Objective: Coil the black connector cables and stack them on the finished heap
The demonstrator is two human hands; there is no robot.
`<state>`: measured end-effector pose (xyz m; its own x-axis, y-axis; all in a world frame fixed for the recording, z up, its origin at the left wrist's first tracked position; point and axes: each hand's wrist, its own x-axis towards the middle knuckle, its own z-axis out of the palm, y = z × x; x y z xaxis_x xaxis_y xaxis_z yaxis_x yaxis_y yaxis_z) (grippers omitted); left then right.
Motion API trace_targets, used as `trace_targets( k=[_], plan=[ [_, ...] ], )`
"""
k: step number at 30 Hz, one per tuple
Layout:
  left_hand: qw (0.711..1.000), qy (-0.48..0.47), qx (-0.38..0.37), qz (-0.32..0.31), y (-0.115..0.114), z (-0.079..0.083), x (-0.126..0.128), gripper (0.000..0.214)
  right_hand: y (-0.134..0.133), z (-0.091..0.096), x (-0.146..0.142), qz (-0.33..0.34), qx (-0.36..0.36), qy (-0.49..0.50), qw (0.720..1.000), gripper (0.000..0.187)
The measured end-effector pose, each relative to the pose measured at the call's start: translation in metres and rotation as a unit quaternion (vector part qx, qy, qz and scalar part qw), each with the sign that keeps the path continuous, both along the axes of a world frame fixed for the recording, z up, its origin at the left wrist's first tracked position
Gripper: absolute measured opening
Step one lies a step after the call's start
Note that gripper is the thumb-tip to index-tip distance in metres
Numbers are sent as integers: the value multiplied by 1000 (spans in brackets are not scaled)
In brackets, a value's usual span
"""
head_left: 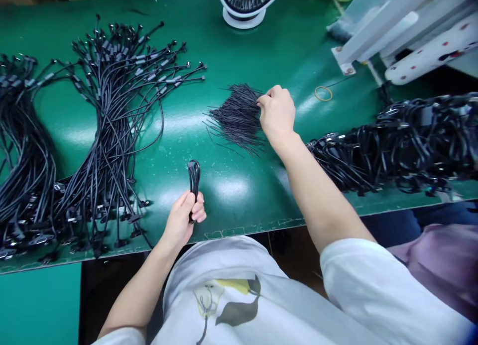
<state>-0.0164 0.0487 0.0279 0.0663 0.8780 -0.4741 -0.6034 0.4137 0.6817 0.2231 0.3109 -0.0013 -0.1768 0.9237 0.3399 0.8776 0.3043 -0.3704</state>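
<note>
My left hand (185, 213) is closed around a folded black cable (194, 173), held upright near the front edge of the green table (231, 190). The top loops of the cable stick out above the thumb. Further back, my right hand (277, 110) is at the right edge of a pile of thin black twist ties (239, 117). Its thumb and forefinger are pinched together at the pile. Whatever lies between those fingertips is too small or hidden to make out.
Long loose black cables (112, 106) lie in bunches on the left. On the right are heaped folded cables (396, 146). A fan (244, 21) stands at the back, a rubber band (323, 93) lies right of the pile, and a white metal bracket (343, 61) rises at back right.
</note>
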Motion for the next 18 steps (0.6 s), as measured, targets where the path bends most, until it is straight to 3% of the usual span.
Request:
trace_targets(
  k=[5,18],
  plan=[
    [1000,-17,15,-6,-7,5,0,34,-26,20,-5,-84,23,-42,995,37],
    [999,-27,25,-19,-22,14,5,36,-53,23,2,-64,-3,27,998,19]
  ],
)
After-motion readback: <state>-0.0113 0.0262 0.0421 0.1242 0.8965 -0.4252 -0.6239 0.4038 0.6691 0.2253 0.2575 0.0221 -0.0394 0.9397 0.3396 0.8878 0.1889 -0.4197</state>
